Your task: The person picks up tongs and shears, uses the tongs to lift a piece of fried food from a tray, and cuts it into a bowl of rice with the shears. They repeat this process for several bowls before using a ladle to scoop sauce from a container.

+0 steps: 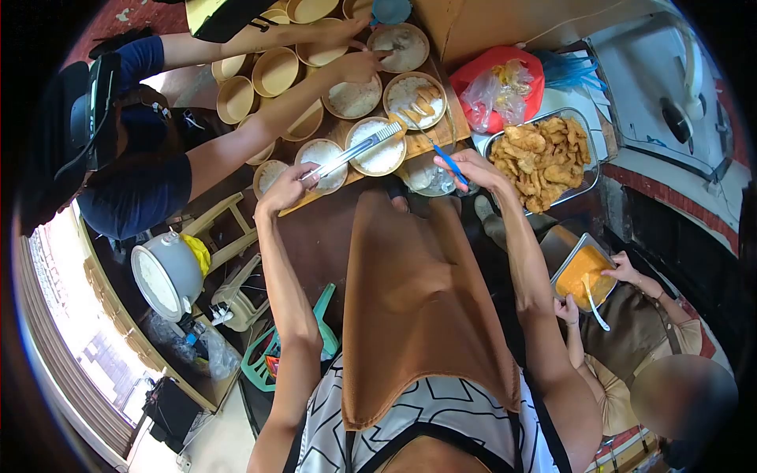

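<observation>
My left hand (285,189) is closed round metal tongs (351,151), whose tips reach over a paper bowl of rice (377,162). A piece of fried food (404,121) is at the tips of the tongs. Closed on blue-handled scissors (449,164), my right hand (479,168) points the blades at that piece from the right. Just beyond, a rice bowl (410,117) has strips of golden fried food (427,96) on its rice. To the right of my right hand stands a wire-rimmed tray (597,169) heaped with fried pieces (540,158).
Several empty paper bowls (276,72) stand at the table's far left. Another person's hand (359,67) reaches over rice bowls there. A red bag (516,59) lies behind the tray. Lower right, a person holds a container of orange sauce (583,272). A rice pot (165,272) stands left.
</observation>
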Action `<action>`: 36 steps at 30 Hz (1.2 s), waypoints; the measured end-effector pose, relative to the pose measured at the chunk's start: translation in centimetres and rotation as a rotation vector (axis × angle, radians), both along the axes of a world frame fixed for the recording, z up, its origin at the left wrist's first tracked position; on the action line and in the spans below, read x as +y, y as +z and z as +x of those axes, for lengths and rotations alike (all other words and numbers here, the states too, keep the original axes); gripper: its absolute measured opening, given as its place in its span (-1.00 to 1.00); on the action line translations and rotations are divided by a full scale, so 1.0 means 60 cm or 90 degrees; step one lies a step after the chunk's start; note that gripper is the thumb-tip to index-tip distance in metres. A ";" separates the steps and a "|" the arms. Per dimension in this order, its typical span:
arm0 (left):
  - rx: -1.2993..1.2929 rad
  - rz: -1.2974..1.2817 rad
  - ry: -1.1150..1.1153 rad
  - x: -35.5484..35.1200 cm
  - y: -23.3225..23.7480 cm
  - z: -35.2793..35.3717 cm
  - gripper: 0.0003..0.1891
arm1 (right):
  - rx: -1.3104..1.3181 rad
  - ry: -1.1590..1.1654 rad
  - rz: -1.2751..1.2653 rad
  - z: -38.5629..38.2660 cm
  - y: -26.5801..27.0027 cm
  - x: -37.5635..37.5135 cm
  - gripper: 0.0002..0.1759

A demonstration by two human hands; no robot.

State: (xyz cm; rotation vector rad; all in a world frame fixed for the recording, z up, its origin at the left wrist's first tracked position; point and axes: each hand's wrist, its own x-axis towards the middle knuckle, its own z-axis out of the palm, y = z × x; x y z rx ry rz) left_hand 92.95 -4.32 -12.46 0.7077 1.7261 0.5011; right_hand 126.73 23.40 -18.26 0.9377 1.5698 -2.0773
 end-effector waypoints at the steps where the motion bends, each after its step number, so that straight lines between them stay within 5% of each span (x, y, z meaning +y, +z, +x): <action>1: 0.006 0.018 -0.006 0.001 -0.007 -0.003 -0.76 | 0.011 0.009 -0.018 0.002 0.006 -0.001 -0.35; 23: -0.231 -0.068 0.056 0.038 -0.029 -0.025 -0.87 | 0.168 -0.055 -0.323 0.048 -0.041 0.021 -0.31; 36: -0.176 -0.077 0.028 0.079 -0.031 -0.065 -0.85 | 0.129 -0.056 -0.227 0.003 -0.062 0.050 -0.42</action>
